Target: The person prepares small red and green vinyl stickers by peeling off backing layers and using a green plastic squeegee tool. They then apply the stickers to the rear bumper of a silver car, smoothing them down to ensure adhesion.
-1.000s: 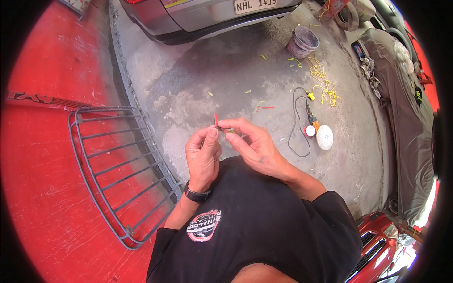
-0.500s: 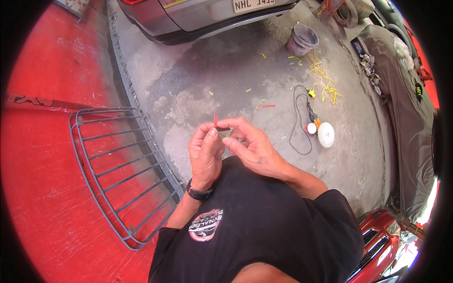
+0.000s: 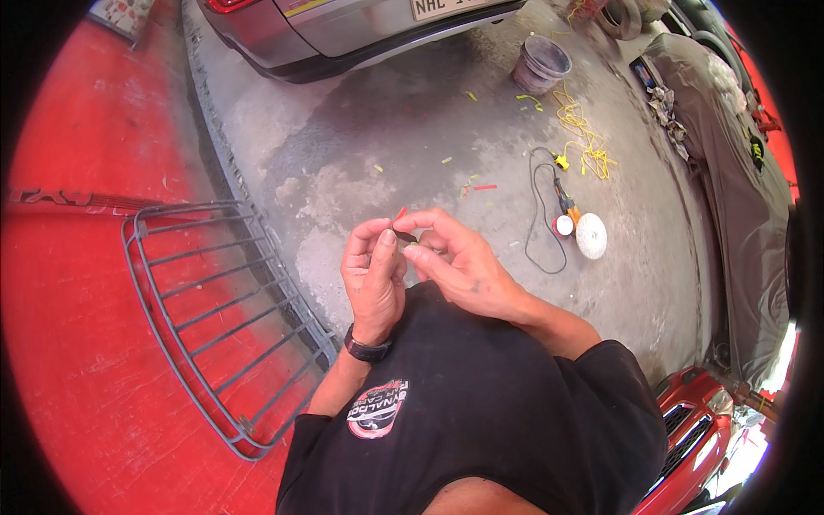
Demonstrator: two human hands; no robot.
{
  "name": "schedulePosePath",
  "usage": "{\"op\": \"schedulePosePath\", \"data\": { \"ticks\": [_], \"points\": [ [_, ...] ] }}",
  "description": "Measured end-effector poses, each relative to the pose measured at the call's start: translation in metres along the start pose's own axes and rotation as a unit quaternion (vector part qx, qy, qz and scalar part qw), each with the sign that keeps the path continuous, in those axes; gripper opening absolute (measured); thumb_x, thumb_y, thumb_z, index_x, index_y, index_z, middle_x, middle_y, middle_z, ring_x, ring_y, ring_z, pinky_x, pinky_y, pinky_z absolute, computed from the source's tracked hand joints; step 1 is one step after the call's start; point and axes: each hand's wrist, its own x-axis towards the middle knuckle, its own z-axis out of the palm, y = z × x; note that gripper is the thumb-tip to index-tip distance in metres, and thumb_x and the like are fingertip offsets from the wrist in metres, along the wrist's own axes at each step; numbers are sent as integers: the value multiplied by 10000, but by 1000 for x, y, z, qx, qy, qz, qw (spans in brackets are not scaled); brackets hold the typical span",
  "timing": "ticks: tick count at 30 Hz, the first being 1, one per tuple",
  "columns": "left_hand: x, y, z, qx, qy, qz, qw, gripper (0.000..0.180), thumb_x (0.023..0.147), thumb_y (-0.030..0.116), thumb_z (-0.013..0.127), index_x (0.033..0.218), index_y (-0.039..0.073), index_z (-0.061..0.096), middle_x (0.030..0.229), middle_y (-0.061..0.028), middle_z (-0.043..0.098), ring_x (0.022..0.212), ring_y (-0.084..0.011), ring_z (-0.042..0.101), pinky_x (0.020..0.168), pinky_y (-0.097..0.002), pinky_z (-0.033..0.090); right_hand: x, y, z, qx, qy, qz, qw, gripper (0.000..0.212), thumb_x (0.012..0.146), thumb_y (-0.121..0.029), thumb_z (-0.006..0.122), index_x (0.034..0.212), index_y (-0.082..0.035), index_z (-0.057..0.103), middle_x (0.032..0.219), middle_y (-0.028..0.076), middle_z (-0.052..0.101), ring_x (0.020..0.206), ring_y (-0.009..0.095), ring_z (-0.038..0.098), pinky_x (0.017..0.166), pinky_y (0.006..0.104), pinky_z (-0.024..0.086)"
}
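My left hand (image 3: 372, 279) is closed in a pinch on a small flat dark piece (image 3: 405, 237) in front of my chest. From the top of that pinch a narrow red strip (image 3: 401, 214) sticks up, tilted to the right. My right hand (image 3: 470, 273) is closed in from the other side, its index finger and thumb at the dark piece's right end. A tiny yellow-green bit (image 3: 413, 245) shows by the right thumb tip; whether it is attached to the dark piece I cannot tell. The fingers hide much of what they hold.
On the concrete floor lie a corded polisher (image 3: 570, 204) with a white pad, a yellow cord (image 3: 587, 146), a red strip (image 3: 486, 187) and several yellow-green scraps. A bucket (image 3: 542, 65) stands near a grey car (image 3: 343, 39). Leftward, a metal rack (image 3: 202, 275) lies against a red surface.
The red strip stood upright and now leans right. The dark piece has tilted, its right end lower. My right fingers have shifted slightly around it, and the whole view has moved a little.
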Motion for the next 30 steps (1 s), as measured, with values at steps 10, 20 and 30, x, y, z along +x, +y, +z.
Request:
{"op": "schedulePosePath", "data": {
  "ticks": [10, 20, 30],
  "points": [
    [2, -1, -10, -22, -23, 25, 999, 195, 964, 53, 658, 1155, 35, 622, 874, 7, 653, 596, -10, 413, 511, -200, 303, 0, -12, 2, 40, 11, 53, 998, 241, 1028, -139, 545, 1258, -77, 514, 779, 2, 589, 678, 54, 504, 598, 237, 420],
    [6, 8, -14, 69, -16, 56, 996, 183, 929, 43, 714, 1105, 31, 663, 904, -38, 721, 648, -6, 484, 555, -179, 358, 3, -7, 6, -6, 15, 20, 1000, 286, 1023, -164, 563, 1298, -112, 504, 762, -24, 596, 588, 12, 453, 525, 200, 338],
    [5, 9, -20, 129, -35, 69, 989, 172, 953, 25, 670, 1121, 10, 636, 812, 10, 612, 632, -29, 425, 552, -205, 317, 3, -5, 4, 4, -2, 39, 999, 275, 1025, -189, 561, 1282, -116, 494, 736, -36, 585, 533, 26, 443, 489, 210, 332]
  ]
}}
